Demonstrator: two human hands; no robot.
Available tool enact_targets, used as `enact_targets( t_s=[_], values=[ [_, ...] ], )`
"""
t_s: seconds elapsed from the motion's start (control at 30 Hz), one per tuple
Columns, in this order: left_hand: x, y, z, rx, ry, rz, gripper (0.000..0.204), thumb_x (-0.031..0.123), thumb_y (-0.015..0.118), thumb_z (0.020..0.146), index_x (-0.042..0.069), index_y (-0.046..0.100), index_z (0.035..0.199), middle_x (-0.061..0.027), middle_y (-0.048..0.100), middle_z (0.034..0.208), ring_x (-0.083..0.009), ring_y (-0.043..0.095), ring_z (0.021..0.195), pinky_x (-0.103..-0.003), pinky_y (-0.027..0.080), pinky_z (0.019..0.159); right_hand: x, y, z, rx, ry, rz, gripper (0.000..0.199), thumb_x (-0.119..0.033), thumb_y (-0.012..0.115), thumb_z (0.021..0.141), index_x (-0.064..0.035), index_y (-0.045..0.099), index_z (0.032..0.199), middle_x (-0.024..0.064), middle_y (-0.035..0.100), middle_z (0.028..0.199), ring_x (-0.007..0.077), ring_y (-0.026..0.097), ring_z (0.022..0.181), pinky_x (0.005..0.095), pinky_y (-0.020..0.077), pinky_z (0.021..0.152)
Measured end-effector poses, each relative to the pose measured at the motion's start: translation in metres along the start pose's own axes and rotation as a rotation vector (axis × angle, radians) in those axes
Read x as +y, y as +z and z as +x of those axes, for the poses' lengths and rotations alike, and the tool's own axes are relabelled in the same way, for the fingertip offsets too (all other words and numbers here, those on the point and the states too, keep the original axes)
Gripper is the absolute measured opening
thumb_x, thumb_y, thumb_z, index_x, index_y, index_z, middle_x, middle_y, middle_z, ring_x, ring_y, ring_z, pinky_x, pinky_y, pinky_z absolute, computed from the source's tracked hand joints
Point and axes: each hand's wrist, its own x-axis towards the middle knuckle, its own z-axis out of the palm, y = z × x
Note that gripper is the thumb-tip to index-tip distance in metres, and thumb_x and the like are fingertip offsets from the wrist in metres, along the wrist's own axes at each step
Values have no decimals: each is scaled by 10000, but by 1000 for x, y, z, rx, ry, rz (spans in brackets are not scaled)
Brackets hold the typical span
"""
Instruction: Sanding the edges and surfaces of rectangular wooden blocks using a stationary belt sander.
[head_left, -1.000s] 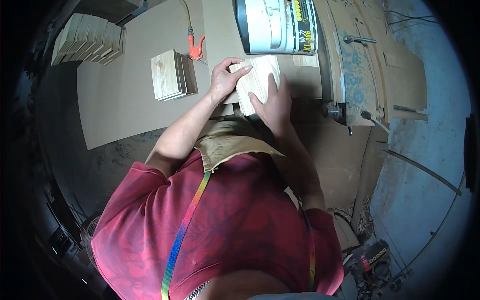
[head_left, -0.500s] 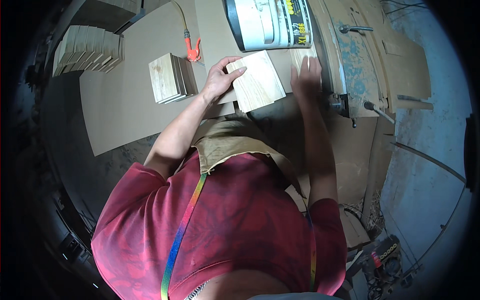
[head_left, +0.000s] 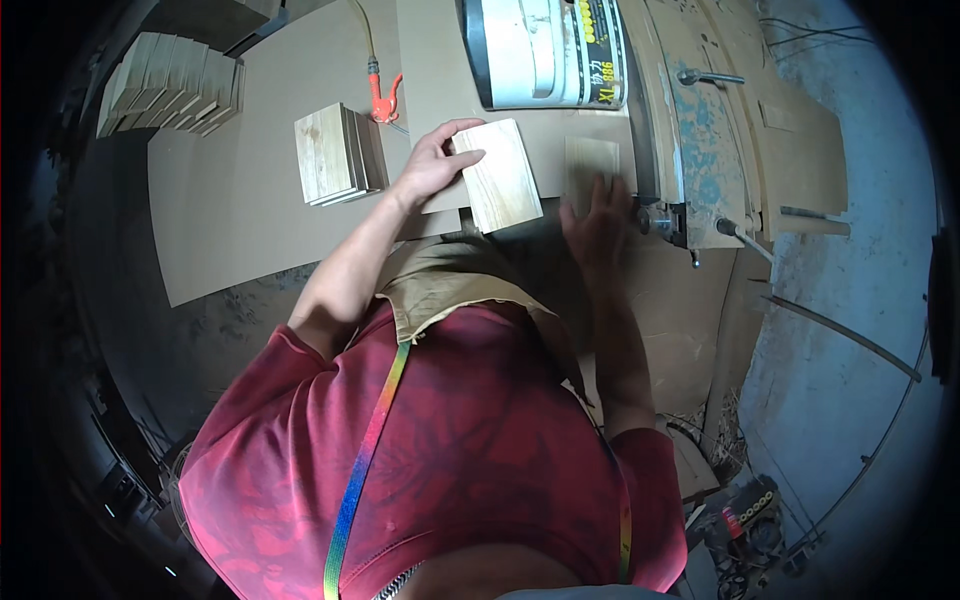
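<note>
Left hand (head_left: 432, 165) grips a pale wooden board (head_left: 498, 188) by its left edge; right hand (head_left: 597, 222), blurred, lies flat on a smaller board (head_left: 592, 165), fingers spread.

Bright daylight on the far table (head_left: 240, 200), dim at left; black fisheye rim, bent edges; motion blur on the right hand (head_left: 597, 215).

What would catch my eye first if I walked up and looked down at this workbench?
Probably the pale wooden board near the bench's front edge, held by the left hand. Beside it the right hand, blurred, presses a smaller wooden piece just in front of the big grey-white machine. Farther left lie a neat stack of boards and an orange clamp.
</note>
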Motion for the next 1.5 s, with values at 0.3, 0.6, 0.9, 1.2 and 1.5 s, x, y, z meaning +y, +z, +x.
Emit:
enact_targets(
  t_s=[0.3,0.6,0.9,1.2,1.5],
  values=[
    [-4,10,-3,26,-21,-14,446,157,885,987,79,756,1407,-50,738,983,-103,631,816,-228,548,751,17,48,67,69,-45,75,683,-236,869,894,37,625,1471,291,625,1418,457,672,1161,515,602,1005],
    [-14,20,8,232,-9,32,442,123,882,982,60,763,1404,-56,761,1023,-107,641,810,-221,549,746,-67,-4,6,-61,6,199,844,-342,939,813,46,593,1477,296,613,1371,493,679,1086,542,616,918],
    [0,-6,-5,-102,10,-182,518,81,889,964,55,727,1456,-66,772,1061,-101,666,845,-215,555,766,21,12,22,30,93,-124,681,-274,843,882,27,617,1449,259,655,1382,431,648,1252,520,571,1058],
    [-9,5,9,125,-119,-26,451,98,911,945,34,750,1361,-61,776,1063,-116,671,834,-235,563,775,29,49,91,347,-206,-62,424,-180,784,985,16,704,1353,216,723,1280,390,685,1158,494,590,998],
    [-7,31,6,316,-18,211,341,131,916,949,11,785,1240,-67,785,1063,-131,686,817,-257,583,766,-77,18,11,-8,-60,241,702,-331,947,804,32,700,1352,310,637,1379,474,657,1134,524,605,954]
  ],
)
